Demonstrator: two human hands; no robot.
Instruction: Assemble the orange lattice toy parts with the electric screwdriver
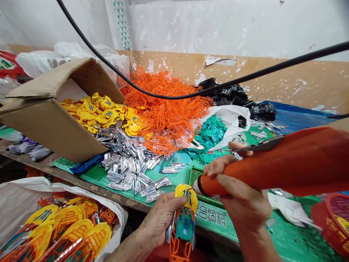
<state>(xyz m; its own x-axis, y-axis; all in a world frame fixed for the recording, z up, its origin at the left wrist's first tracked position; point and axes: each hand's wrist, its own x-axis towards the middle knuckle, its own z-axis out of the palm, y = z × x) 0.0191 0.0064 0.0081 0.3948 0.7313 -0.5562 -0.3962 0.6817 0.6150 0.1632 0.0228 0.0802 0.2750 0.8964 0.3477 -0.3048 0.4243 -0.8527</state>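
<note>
Chipped white wall (218,25) backs the bench I'm watching. My left hand (160,218) is clamped on one yellow-and-orange plastic assembly (185,214), which stands upright in its grip. My right hand (240,193) is closed around one orange tool handle (272,171), whose black-ringed tip sits just beside the assembly. Past both hands lie five loose heaps: silver pieces (128,163), yellow pieces (95,111), orange lattice (163,109), teal pieces (209,134) and black pieces (231,94). Left of my left hand, one white sack (16,196) holds at least six similar assemblies. Farther up, one cardboard carton (49,123) lies tilted. Right of my right hand sits one red basket (334,214).
</note>
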